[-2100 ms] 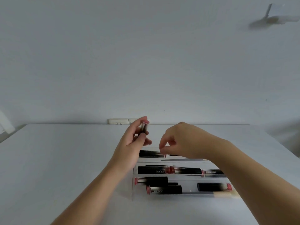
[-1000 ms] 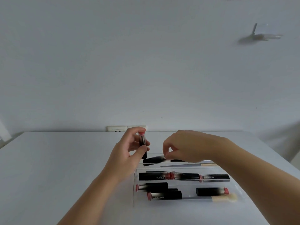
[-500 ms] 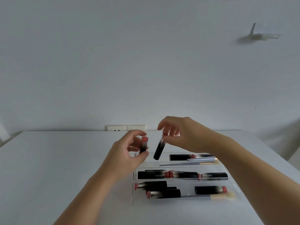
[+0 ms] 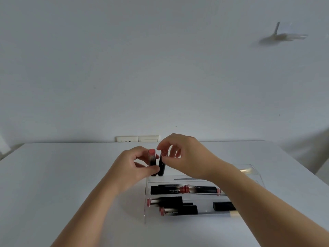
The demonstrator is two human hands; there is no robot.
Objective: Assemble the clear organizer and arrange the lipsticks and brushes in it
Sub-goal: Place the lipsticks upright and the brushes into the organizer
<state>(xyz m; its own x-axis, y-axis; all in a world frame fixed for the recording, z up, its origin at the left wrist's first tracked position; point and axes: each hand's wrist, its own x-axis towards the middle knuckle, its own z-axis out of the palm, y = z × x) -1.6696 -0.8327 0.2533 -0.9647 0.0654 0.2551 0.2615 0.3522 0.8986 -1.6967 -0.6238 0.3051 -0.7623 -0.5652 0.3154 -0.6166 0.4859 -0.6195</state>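
The clear organizer [image 4: 145,213] lies on the white table, its compartments holding several black lipsticks [image 4: 166,190] lying flat. A brush handle [image 4: 245,170] shows at the back, partly hidden by my right forearm. My left hand [image 4: 130,166] holds a black lipstick with a pink end [image 4: 152,161] upright above the organizer's back left corner. My right hand [image 4: 185,154] pinches a second black lipstick [image 4: 162,165] by its top, upright and right beside the first one. The two tubes stand side by side, nearly touching.
The white table [image 4: 62,175] runs to a pale wall. A wall socket plate [image 4: 138,139] sits at the table's back edge. A small white fixture [image 4: 283,36] hangs high on the wall at right.
My right hand lifted a lipstick out of the organizer's back row and brought it left, upright beside the one in my left hand. My left hand stayed nearly still.
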